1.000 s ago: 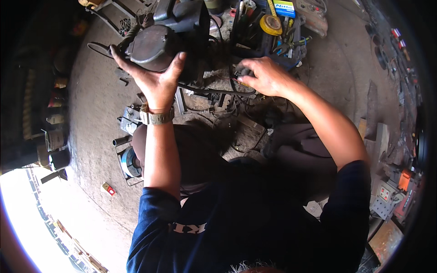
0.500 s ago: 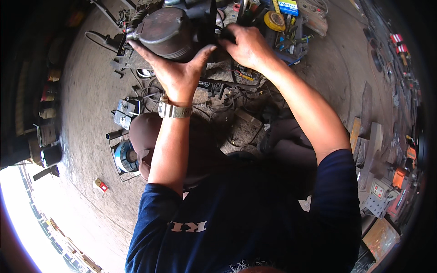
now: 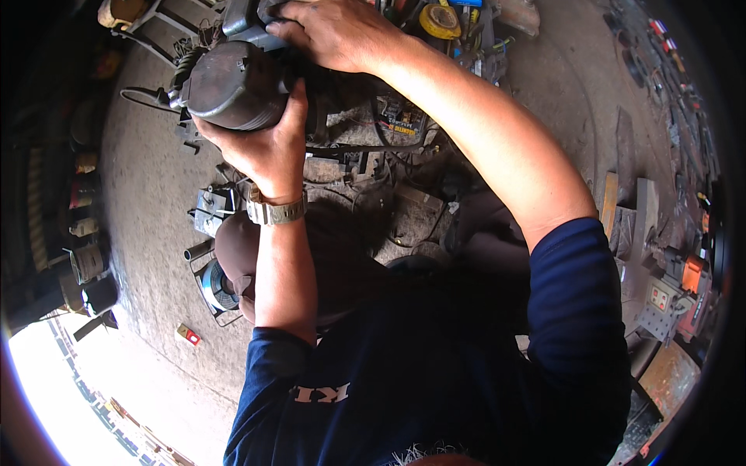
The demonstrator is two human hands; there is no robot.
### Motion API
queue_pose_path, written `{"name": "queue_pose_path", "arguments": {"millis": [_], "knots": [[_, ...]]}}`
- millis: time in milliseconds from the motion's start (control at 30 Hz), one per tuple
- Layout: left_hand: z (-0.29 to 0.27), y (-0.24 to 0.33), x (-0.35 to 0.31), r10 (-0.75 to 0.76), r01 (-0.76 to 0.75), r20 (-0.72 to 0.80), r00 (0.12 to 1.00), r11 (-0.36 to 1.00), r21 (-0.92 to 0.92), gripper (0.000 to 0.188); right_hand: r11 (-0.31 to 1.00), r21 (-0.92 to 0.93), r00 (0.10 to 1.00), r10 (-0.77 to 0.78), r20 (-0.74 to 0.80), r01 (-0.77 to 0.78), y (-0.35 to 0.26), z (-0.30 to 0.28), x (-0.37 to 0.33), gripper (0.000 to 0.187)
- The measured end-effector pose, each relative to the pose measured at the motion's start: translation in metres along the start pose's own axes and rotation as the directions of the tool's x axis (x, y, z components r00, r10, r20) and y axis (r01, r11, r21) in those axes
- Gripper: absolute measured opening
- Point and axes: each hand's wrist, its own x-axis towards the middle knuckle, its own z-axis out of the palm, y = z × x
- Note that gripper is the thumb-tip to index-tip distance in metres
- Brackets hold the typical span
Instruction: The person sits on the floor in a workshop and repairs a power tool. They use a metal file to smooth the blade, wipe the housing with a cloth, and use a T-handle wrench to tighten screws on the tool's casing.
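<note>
Here: two hands (image 3: 264, 155) (image 3: 338, 35) at one machine (image 3: 233, 85), one wristwatch (image 3: 273, 211).

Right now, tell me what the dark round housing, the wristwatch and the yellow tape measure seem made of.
Dark round housing: probably metal, satin, given its dull highlights and ridged sides. Wristwatch: likely metal, silvery, its band glinting. Tape measure: perhaps plastic, from its bright yellow casing; finish unclear.

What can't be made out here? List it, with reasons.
Head view, now:
Left hand: some fingers hidden behind the dark round housing.
Right hand: palm hidden by its own back.
Grey block: far end cut off by the upper edge.
Red-white item, far right: too small.
</note>
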Motion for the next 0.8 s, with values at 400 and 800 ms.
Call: {"name": "queue_pose_path", "arguments": {"millis": [400,800], "knots": [[0.002,-0.009,0.004,-0.015,0.014,-0.021,1.0,0.999,-0.036,0.109,0.975,-0.198,0.989,0.121,0.084,-0.103,-0.008,0.006,-0.004,0.041],[0.003,-0.002,0.01,-0.01,0.01,0.001,1.0,0.999,-0.038,0.106,0.967,-0.254,0.998,-0.02,0.052,0.033,0.007,0.018,0.003,0.039]]}}
